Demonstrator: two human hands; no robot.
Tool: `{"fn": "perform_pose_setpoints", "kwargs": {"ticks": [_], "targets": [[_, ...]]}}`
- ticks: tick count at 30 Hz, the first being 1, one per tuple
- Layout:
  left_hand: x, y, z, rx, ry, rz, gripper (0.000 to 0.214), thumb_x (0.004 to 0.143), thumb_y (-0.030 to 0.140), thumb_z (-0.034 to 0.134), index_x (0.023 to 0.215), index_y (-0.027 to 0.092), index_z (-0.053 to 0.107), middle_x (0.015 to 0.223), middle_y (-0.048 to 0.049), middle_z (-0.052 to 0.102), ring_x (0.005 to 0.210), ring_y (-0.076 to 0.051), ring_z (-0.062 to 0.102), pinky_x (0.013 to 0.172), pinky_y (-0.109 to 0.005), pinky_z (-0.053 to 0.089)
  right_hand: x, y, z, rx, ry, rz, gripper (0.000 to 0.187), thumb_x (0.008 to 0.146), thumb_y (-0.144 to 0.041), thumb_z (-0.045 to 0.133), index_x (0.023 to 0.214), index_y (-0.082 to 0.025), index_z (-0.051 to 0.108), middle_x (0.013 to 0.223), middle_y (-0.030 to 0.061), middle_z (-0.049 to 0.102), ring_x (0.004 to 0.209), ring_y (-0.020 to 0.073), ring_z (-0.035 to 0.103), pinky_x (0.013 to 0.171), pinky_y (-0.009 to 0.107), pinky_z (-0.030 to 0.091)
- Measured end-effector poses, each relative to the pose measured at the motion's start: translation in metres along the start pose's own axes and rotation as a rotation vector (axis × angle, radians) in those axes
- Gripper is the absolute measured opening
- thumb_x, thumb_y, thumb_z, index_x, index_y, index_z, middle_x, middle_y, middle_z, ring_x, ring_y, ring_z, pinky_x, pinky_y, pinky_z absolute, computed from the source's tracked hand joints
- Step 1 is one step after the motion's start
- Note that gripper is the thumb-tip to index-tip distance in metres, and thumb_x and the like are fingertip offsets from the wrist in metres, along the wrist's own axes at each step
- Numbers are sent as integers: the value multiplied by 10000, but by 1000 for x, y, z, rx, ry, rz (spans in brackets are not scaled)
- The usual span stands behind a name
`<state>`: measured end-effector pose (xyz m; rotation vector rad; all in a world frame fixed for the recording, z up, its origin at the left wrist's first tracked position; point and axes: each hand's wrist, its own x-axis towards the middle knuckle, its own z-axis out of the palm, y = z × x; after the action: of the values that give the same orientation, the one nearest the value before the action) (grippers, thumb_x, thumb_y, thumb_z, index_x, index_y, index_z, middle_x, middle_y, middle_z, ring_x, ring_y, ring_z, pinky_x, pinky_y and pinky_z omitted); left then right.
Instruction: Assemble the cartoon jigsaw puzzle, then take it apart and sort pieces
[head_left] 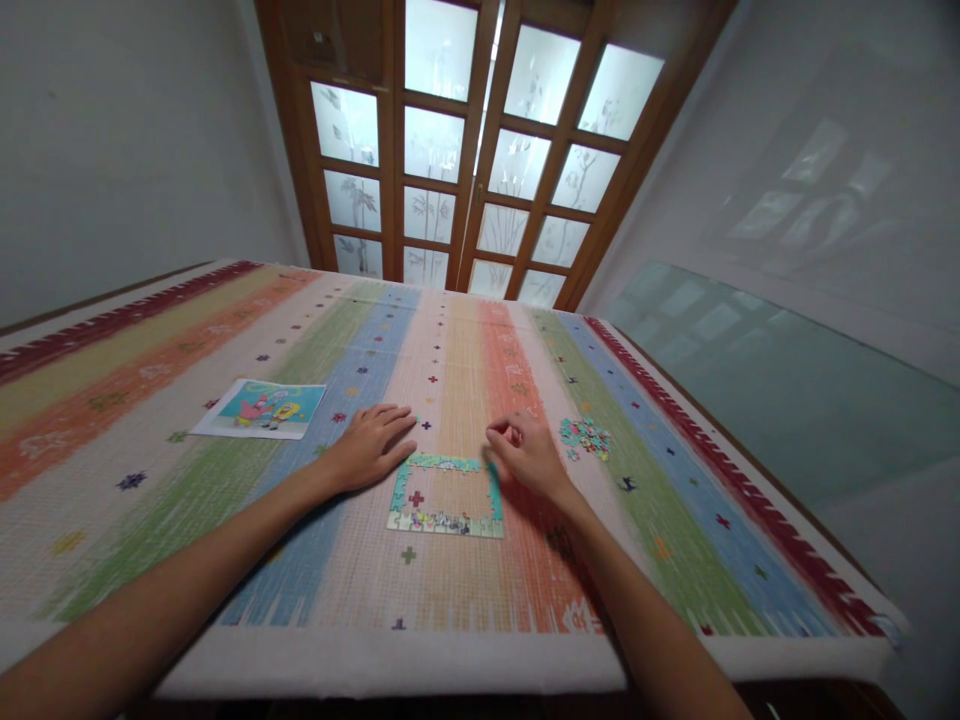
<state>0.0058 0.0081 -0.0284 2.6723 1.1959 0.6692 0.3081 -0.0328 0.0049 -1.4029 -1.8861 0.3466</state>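
I find the puzzle frame between my hands, the left hand spread flat at its top-left corner and the right hand curled at its right edge, pinching or not I cannot tell; it looks light and easily pulled apart, so I'd steady it by the outer edges.

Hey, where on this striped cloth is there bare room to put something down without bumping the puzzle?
Crowded: the middle, where the left hand and right hand flank the puzzle frame, loose pieces to its right. Free: the far cloth from there to the door; the near strip between frame and the cloth's front edge; the stripes left of the picture.
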Motion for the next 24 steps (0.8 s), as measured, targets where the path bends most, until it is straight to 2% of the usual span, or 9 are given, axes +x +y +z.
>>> {"fn": "perform_pose_setpoints", "kwargs": {"ticks": [4,7,14,19,24], "targets": [[5,5,-2,-52,39,12,309,1047,381,472,1164,215,705,1237,-87,721,1193,-286,588,1051,-485,424,-1,-3,2,-3,2,15,108,853,-181,632,775,-182,706,789,51,662,710,180,552,709,314,424],[9,6,-4,-82,90,-37,266,1009,325,498,1060,195,724,1108,-100,725,1083,-290,599,990,-482,450,0,-4,2,1,14,13,114,850,-185,625,764,-187,701,775,46,663,702,179,545,705,312,420],[12,3,-4,-127,121,-139,211,956,310,535,946,193,711,1017,-90,680,976,-272,583,962,-470,447,0,-3,1,-8,9,17,118,844,-192,628,763,-188,713,772,46,663,700,182,550,708,317,425],[14,5,-8,-208,123,-237,129,853,311,615,863,190,657,938,-71,671,937,-267,573,933,-451,453,-1,-4,2,14,-27,28,106,853,-167,643,774,-177,713,781,45,659,721,175,562,710,307,421],[13,19,-15,-363,56,-282,215,876,387,606,875,178,655,822,-49,687,755,-198,596,719,-325,482,-3,-13,5,110,-142,-1,86,889,-198,660,824,-183,716,778,33,667,707,162,556,688,299,430]]}}
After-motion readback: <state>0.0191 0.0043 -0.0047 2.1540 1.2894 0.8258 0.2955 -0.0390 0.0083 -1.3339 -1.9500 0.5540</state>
